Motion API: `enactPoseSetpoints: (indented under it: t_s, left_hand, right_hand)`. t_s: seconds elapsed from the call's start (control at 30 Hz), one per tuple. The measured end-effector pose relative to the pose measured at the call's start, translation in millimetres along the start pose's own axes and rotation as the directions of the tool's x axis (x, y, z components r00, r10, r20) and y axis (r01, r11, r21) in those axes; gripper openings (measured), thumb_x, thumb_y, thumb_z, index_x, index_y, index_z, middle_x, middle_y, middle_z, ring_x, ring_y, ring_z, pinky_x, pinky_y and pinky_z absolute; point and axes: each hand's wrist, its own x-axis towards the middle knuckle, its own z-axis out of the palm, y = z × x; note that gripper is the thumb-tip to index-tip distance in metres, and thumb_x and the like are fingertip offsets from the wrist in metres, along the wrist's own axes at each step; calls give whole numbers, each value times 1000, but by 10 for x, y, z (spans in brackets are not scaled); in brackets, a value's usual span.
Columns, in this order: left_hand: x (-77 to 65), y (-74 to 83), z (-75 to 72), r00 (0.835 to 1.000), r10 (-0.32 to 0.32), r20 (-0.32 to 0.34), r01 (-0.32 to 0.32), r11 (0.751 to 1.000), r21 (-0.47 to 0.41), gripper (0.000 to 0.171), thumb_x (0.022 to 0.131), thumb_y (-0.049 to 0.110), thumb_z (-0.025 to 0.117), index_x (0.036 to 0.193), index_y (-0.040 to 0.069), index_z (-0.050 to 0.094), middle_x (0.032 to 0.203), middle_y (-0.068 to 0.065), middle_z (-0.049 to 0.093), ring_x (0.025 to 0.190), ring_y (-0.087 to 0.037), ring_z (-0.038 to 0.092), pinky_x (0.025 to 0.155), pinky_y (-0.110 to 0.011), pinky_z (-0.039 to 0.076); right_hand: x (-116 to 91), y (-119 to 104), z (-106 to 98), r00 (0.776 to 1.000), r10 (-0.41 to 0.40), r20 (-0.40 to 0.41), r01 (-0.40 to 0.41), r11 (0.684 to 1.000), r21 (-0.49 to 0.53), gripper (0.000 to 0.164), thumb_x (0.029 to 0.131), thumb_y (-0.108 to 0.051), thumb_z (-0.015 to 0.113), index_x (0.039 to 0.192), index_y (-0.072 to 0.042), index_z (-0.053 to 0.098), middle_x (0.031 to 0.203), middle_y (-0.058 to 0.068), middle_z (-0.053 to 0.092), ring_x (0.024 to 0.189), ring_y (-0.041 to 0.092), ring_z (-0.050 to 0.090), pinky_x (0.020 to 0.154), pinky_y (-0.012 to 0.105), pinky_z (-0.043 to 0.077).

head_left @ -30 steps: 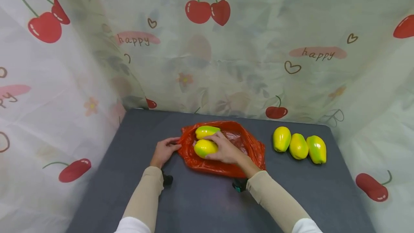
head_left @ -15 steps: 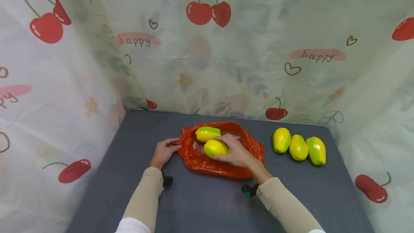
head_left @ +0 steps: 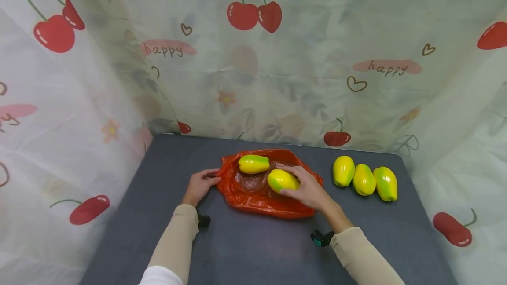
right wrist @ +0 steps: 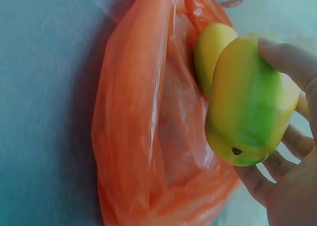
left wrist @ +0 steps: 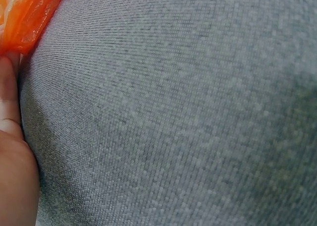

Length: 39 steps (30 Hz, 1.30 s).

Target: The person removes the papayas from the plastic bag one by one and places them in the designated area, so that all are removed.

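— One yellow-green fruit (head_left: 283, 180): where located, and how held?

— Located over the opening of the red bag (head_left: 269, 208), grasped in the right hand (head_left: 313, 188), with thumb against one flank and fingers against the opposite one. Contact with the bag: not possible to confirm.

— Expected handling?

— Judge as firm, smooth and glossy, therefore likely to slip under fingertips alone. Weight not readable by eye; assume light to moderate and confirm on lifting. Probably tolerant of steady pressure; avoid digging in the nails.

— Recommended hold?

— Take hold around the widest part of the body, thumb opposed to fingers. Avoid gripping by either end alone, owing to a probable risk of rotation in the grasp. Note the dark spot at one end, visible in the right wrist view, for orientation.

— Contents of the bag?

— A second fruit (head_left: 253, 164), lying on its side toward the far left of the opening. Treat the film as thin, limp and easily dragged or torn; handle by the rim.

— State of the left hand (head_left: 201, 184)?

— Pinching the bag's left edge between thumb and fingertips. Useful, in all likelihood, for restraining loose film.

— Farther out?

— Three more fruits (head_left: 364, 180), close together, right of the bag, on the dark gray counter (head_left: 245, 250). Behind, a printed cloth (head_left: 309, 56) with cherries and hearts.
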Motion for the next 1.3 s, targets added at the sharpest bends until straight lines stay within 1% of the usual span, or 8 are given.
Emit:
enactPoseSetpoints:
  t_s: [0.1, 0.23, 0.37, 0.57, 0.7, 0.83, 1.1, 1.3]
  left_hand:
    - [15, -17, -7, 1000, -4, 1, 4, 1000, 5, 36, 92, 30, 77, 127, 21, 73, 118, -7, 74, 106, -21, 67, 103, -43, 52]
    - [20, -27, 1, 1000, -11, -2, 11, 1000, 12, 37, 92, 32, 77, 127, 22, 73, 116, -5, 74, 105, -20, 66, 101, -41, 52]
    - [16, -23, 4, 1000, -7, -6, 7, 1000, 13, 38, 92, 33, 77, 127, 22, 73, 116, -5, 74, 105, -20, 66, 102, -41, 52]
    - [7, -15, -7, 1000, 2, -9, -2, 1000, 6, 37, 92, 31, 76, 128, 21, 73, 117, -7, 74, 107, -22, 66, 104, -43, 51]
    - [5, -21, -4, 1000, -10, -4, 10, 1000, 5, 37, 93, 31, 76, 128, 21, 72, 119, -6, 74, 108, -21, 66, 105, -43, 50]
    - [15, -26, 2, 1000, -1, -5, 1, 1000, 2, 37, 93, 31, 76, 128, 21, 72, 119, -6, 74, 110, -21, 66, 106, -43, 50]
    - [9, -17, 0, 1000, -9, -11, 9, 1000, 16, 36, 93, 31, 76, 127, 21, 73, 119, -6, 74, 109, -22, 66, 105, -44, 50]
    - [-1, -9, 12, 1000, 0, -15, 0, 1000, 0, 36, 93, 28, 77, 127, 20, 73, 116, -7, 74, 104, -20, 67, 100, -41, 52]
  right_hand:
    - [-47, 26, -83, 1000, 28, -11, -29, 1000, -10, 65, 87, -42, 80, 146, -34, 53, 141, -2, 56, 116, 20, 56, 98, 45, 49]
    - [-112, 56, -199, 997, 67, -27, -68, 997, -31, 69, 87, -43, 80, 147, -23, 52, 138, 4, 56, 114, 23, 57, 98, 46, 49]
    - [-187, 92, -308, 995, 90, -46, -92, 995, -42, 73, 87, -43, 80, 149, -18, 50, 141, 7, 55, 118, 26, 57, 99, 49, 50]
    - [-282, 228, -443, 993, 95, -75, -101, 992, -81, 73, 89, -41, 79, 150, -15, 49, 144, 11, 52, 124, 30, 54, 102, 54, 49]
    - [-357, 316, -527, 988, 124, -97, -135, 983, -121, 74, 88, -42, 79, 150, -14, 48, 144, 12, 52, 126, 32, 52, 105, 57, 48]
    - [-441, 398, -605, 982, 149, -119, -165, 975, -146, 76, 87, -42, 80, 150, -13, 48, 143, 14, 52, 126, 33, 50, 105, 59, 46]
    - [-625, 625, -687, 973, 171, -157, -200, 961, -189, 73, 88, -40, 80, 147, -9, 51, 134, 19, 49, 118, 34, 49, 100, 58, 45]
    - [-759, 774, -685, 969, 166, -184, -201, 961, -189, 72, 87, -41, 81, 145, -8, 53, 131, 18, 52, 114, 32, 50, 97, 55, 45]
